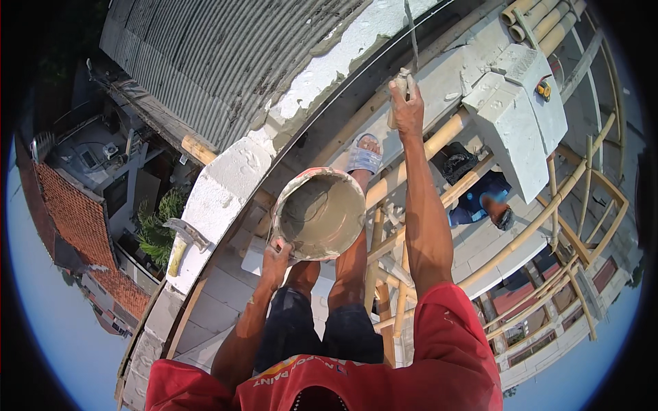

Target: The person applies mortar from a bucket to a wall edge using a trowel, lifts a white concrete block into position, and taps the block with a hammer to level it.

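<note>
My left hand [275,257] grips the near left rim of a round bucket [276,218], its fingers closed over the edge. Grey wet mortar [327,214] lies in the bucket, which hangs tilted in front of my legs. My right arm reaches far forward. Its hand [409,115] is closed round the handle of a trowel [414,49], whose narrow-looking blade, seen nearly edge-on, points away from me. Ahead of the trowel and to its left runs a white block wall [329,68] with mortar smeared along it.
A hammer [187,234] lies on the wall at left, near a corrugated roof [233,55]. At right, bamboo poles [521,245] surround white blocks [507,123] bearing a yellow tape measure [543,90]. Another person [483,200] is below the poles. My sandalled foot [365,156] stands ahead.
</note>
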`<state>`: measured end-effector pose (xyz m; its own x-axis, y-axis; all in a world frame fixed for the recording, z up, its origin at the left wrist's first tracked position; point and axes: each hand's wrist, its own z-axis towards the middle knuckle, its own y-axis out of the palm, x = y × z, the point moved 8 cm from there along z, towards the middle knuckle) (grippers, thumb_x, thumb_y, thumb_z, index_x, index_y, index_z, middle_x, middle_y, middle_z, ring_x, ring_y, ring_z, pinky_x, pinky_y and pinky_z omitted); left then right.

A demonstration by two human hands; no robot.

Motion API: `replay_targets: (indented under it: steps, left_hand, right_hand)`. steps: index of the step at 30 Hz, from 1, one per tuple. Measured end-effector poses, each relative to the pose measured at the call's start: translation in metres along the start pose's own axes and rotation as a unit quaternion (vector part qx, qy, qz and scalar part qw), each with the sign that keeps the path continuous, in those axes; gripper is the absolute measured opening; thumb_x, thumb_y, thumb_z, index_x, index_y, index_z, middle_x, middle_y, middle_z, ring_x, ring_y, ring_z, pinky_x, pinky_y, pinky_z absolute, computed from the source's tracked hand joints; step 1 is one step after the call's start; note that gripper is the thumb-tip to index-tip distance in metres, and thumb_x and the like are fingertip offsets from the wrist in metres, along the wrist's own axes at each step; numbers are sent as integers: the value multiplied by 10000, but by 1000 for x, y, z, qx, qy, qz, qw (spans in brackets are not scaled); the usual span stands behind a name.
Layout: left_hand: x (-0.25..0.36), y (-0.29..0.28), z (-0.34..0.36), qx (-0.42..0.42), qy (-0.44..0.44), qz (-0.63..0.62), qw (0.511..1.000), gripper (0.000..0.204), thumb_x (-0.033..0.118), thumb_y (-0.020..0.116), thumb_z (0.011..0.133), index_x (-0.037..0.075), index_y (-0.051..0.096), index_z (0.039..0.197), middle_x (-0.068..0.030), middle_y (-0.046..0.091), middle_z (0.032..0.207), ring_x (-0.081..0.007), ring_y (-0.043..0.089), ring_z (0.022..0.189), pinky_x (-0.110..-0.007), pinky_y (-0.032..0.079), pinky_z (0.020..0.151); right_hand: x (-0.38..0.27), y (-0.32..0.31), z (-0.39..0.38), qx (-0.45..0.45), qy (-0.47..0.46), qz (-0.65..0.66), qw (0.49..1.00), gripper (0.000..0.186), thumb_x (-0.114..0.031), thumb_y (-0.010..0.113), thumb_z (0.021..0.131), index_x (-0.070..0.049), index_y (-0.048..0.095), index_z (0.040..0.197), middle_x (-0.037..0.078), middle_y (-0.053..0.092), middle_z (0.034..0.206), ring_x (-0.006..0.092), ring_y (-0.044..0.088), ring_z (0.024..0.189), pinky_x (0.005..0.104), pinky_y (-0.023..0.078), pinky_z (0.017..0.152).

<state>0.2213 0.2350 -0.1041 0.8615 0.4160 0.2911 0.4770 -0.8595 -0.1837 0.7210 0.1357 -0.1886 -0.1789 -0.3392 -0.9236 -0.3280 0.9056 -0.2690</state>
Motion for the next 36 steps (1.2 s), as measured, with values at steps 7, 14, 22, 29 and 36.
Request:
replay_targets:
  steps: [7,14,22,29,36]
  left_hand:
    - [-8,2,-9,18,-23,-177,984,224,100,562,946,12,543,1152,-74,635,1030,-172,651,883,-326,599,805]
    - [-12,-13,-16,35,-29,-186,982,238,105,567,946,17,542,1166,-91,646,1037,-180,668,884,-335,609,786]
    - [-38,-10,0,36,-56,-171,983,251,126,580,946,27,540,1173,-86,643,1045,-162,657,866,-319,596,766]
    - [-27,-13,-16,38,-44,-167,984,282,112,580,943,17,530,1203,-83,628,1061,-160,650,889,-314,594,776]
    - [-47,-12,-9,41,-28,-152,987,291,112,573,941,33,521,1216,-92,626,1105,-169,657,907,-319,599,796]
  right_hand:
    - [48,29,-81,38,-76,-245,966,370,-203,643,945,64,547,1182,254,563,1084,439,551,1052,487,455,913]
    - [19,38,-115,25,-35,-204,978,317,-172,620,956,59,567,1167,262,551,1117,441,536,1074,488,449,934]
    - [41,93,-79,-32,-261,-311,913,349,-157,663,885,68,557,1129,282,584,1086,471,571,1042,498,493,897]
    - [77,24,-178,-114,-196,-308,924,358,-102,627,929,50,565,1248,258,602,1136,451,583,1075,473,502,915]
    - [13,33,-144,-220,195,141,945,333,-269,610,986,21,662,1142,66,632,838,148,606,641,263,473,568]
